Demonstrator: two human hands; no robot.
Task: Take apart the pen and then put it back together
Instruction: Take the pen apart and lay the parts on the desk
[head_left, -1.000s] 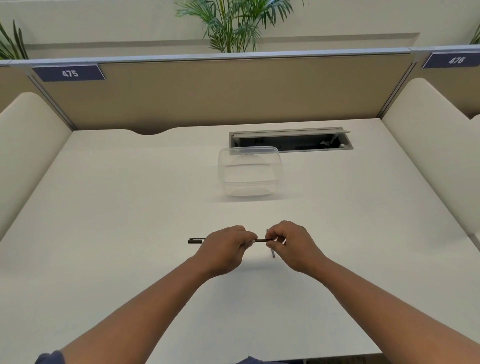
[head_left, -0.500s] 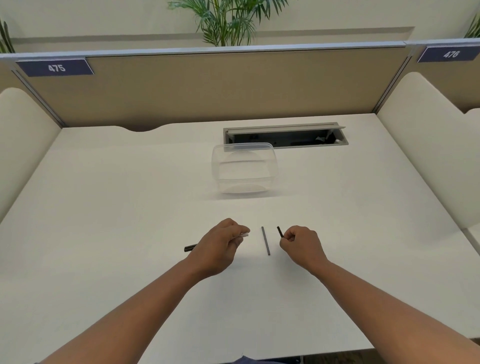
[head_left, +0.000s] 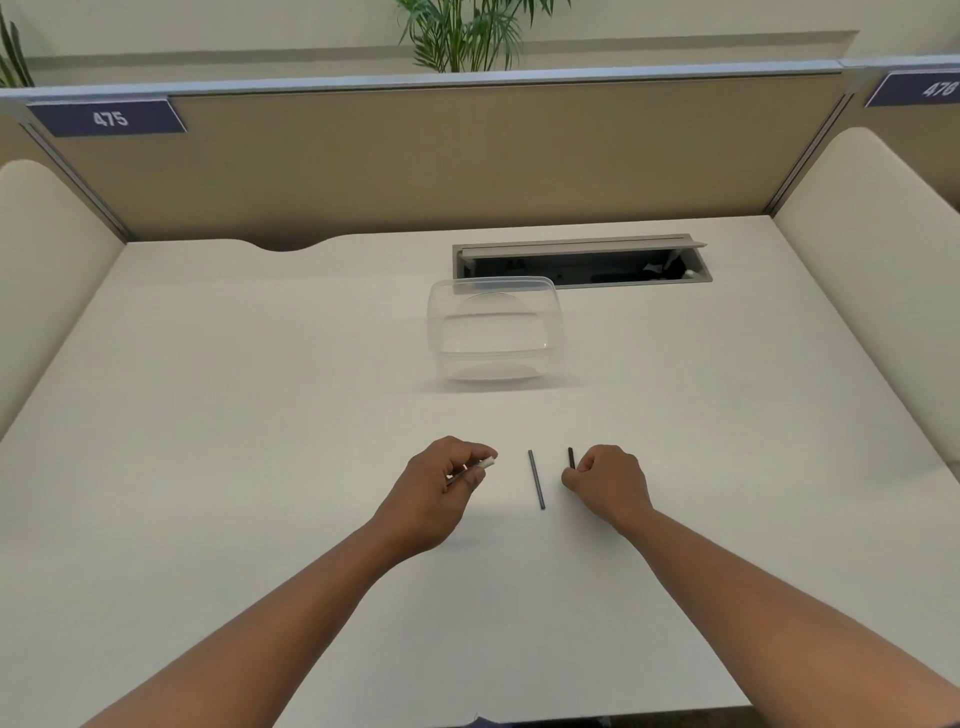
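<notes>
The pen is in pieces on the white desk (head_left: 260, 415). A thin dark grey rod, a pen part (head_left: 536, 479), lies on the desk between my hands, pointing away from me. My left hand (head_left: 436, 493) is closed around the pen body; its whitish end (head_left: 487, 462) sticks out past my fingertips and the rest is hidden. My right hand (head_left: 608, 486) pinches a short black pen piece (head_left: 571, 457), held upright just right of the rod.
A clear plastic container (head_left: 493, 332) stands beyond my hands at mid-desk. Behind it is an open cable hatch (head_left: 582, 262) in the desk. Beige partitions enclose the desk at the back and on both sides.
A second ago both hands held the pen together. They have pulled apart, the right with a short black piece. The pen's dark end left of my left hand is out of sight.
</notes>
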